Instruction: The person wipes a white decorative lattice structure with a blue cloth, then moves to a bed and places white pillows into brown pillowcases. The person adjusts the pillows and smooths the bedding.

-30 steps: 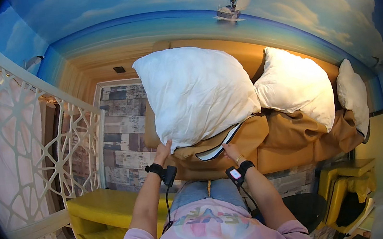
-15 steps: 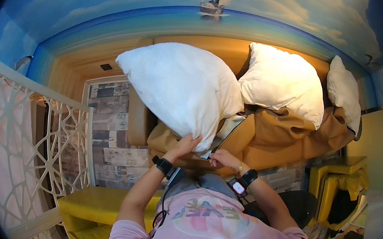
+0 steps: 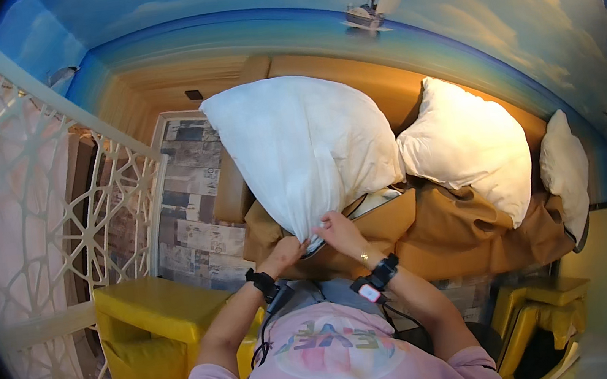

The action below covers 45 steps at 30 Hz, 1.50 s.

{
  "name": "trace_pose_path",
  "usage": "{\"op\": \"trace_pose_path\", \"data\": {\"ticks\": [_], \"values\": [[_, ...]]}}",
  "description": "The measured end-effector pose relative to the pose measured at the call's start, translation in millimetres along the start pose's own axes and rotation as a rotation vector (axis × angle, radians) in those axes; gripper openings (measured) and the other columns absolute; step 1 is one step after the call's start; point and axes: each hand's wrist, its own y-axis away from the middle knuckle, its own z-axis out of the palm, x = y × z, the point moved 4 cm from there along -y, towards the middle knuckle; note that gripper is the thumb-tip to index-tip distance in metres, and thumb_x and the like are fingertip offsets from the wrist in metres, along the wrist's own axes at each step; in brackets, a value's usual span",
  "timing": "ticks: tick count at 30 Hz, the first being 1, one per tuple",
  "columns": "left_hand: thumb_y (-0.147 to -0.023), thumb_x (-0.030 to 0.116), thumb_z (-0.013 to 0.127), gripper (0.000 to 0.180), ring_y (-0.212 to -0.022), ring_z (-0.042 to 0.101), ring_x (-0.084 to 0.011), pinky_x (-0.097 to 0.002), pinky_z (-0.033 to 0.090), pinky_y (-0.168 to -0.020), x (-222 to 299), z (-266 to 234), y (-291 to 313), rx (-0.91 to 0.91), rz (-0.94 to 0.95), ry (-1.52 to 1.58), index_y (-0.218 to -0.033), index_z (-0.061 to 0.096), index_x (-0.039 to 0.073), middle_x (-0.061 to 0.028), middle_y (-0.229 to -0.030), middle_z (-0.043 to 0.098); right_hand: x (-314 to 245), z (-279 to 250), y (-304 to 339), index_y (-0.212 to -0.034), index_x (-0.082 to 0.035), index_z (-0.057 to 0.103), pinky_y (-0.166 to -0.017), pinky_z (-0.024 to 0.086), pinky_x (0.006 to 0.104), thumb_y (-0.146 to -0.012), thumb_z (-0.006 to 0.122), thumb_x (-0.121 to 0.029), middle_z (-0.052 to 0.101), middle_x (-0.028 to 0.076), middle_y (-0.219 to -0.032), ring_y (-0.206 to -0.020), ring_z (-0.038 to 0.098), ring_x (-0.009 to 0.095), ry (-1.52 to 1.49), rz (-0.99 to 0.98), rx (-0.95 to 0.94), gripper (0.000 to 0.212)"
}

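Observation:
A big white cushion leans on a tan sofa, its near corner drawn down toward me and creased. My left hand is closed on the left side of that corner. Close beside it, my right hand pinches the cushion's fabric near the same corner, fingers bent. Under the right hand, a tan cover with a dark-edged opening shows pale material inside. The lower tip of the corner is partly hidden by my hands.
Two more white cushions rest along the sofa back to the right. Yellow chairs stand at the near left and near right. A white lattice screen borders the left side, beside patterned flooring.
My right hand has moved up and left from the dark edge of the tan cover onto the white cushion. The cushion's near corner now looks more gathered. The whole view has shifted slightly.

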Motion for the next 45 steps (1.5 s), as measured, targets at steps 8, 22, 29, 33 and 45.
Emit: {"op": "trace_pose_path", "data": {"ticks": [8,22,29,33,45], "values": [[-0.088,0.028,0.051,0.035,-0.088,0.058,-0.0380,-0.0439,0.045,-0.075,21,4,19,-0.116,-0.106,-0.095,-0.102,0.057,-0.003,-0.0268,-0.094,0.059,-22,57,-47,-0.093,0.004,0.057,-0.074,0.049,0.0451,-0.084,0.054,-0.042,0.063,0.022,-0.085,-0.082,0.061,0.038,0.455,0.108,-0.193,0.047],[-0.082,0.062,0.049,0.098,-0.133,0.017,-0.0350,-0.0491,0.027,-0.102,33,-76,-19,0.152,-0.219,1.118,-0.143,-0.006,0.010,-0.0170,-0.148,0.004,17,-42,-4,-0.094,0.005,0.060,-0.071,0.044,0.0470,-0.091,0.045,-0.037,0.059,0.029,-0.080,-0.077,0.057,0.043,0.138,-0.091,0.046,0.044],[-0.078,0.071,0.043,0.101,-0.136,0.013,-0.0297,-0.0544,0.019,-0.105,23,-53,-21,0.076,-0.209,1.056,-0.144,-0.003,0.010,-0.0165,-0.149,0.009,-49,-199,54,-0.089,0.009,0.057,-0.062,0.044,0.0353,-0.089,0.053,-0.028,0.059,0.024,-0.074,-0.060,0.051,0.031,-0.166,-0.011,0.392,0.037],[-0.075,0.075,0.041,0.105,-0.137,0.010,-0.0299,-0.0595,0.018,-0.103,27,-97,-25,0.146,-0.020,1.244,-0.143,-0.010,0.012,-0.0133,-0.150,0.000,-75,-177,113,-0.090,0.006,0.059,-0.067,0.046,0.0386,-0.088,0.054,-0.029,0.060,0.025,-0.075,-0.073,0.058,0.039,-0.023,-0.070,0.081,0.035],[-0.083,0.053,0.055,0.092,-0.129,0.028,-0.0275,-0.0407,0.029,-0.102,76,-187,-59,0.480,0.046,1.019,-0.143,0.001,0.008,-0.0112,-0.144,0.022,11,-104,123,-0.070,0.003,0.062,-0.063,0.047,0.0436,-0.089,0.047,-0.039,0.058,0.022,-0.065,-0.062,0.058,0.037,0.584,-0.128,-0.320,0.049]]}}
